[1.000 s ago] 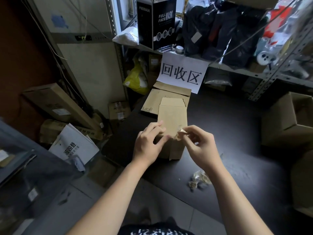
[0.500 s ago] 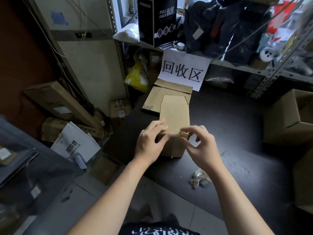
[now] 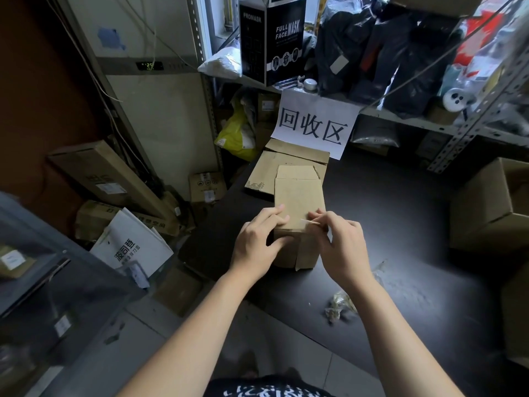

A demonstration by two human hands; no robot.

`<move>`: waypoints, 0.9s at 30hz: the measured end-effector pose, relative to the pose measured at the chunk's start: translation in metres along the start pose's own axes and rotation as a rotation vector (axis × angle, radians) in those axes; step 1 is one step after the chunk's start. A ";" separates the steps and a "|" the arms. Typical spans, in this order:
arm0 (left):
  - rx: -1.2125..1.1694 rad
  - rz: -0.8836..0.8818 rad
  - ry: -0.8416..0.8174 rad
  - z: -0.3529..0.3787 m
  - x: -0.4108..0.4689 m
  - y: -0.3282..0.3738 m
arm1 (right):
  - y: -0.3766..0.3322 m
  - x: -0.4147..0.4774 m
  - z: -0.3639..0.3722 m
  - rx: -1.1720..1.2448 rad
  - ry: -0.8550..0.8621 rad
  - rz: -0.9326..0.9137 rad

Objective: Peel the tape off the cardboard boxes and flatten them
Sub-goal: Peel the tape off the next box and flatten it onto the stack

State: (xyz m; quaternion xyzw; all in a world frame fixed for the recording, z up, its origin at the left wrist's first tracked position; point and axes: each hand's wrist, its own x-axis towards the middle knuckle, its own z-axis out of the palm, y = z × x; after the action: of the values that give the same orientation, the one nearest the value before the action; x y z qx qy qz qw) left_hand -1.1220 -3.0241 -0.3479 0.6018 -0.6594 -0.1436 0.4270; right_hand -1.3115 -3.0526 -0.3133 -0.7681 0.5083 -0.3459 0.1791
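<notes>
Small upright brown cardboard box (image 3: pixel 297 196) standing on black tabletop (image 3: pixel 400 224), directly under both sets of fingers

Thin pale tape strip (image 3: pixel 310 222) lifting at box's near top edge, being pinched between right hand (image 3: pixel 340 247) thumb and forefinger

Left hand (image 3: pixel 257 239) pressing box top, fingers near-straight, thumb bracing face below

Pinch hardly shifting since second ago; peel likely only starting, flattening not yet begun

Crumpled clear tape wad (image 3: pixel 340 306) lying behind right wrist, flattened brown cardboard (image 3: pixel 266 173) beyond fingertips
</notes>
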 end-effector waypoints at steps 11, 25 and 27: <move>-0.006 0.033 -0.068 0.001 0.000 0.009 | -0.002 0.015 -0.006 0.101 0.208 0.281; -0.044 0.022 -0.100 0.007 0.002 0.004 | 0.004 -0.007 -0.011 0.156 0.019 -0.035; -0.053 0.018 -0.102 0.007 0.002 0.003 | 0.006 -0.005 -0.009 0.196 0.066 0.016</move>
State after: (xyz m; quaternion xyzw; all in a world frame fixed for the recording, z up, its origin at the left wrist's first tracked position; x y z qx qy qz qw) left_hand -1.1294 -3.0273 -0.3492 0.5763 -0.6816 -0.1876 0.4101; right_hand -1.3226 -3.0501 -0.3121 -0.7310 0.4839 -0.4175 0.2391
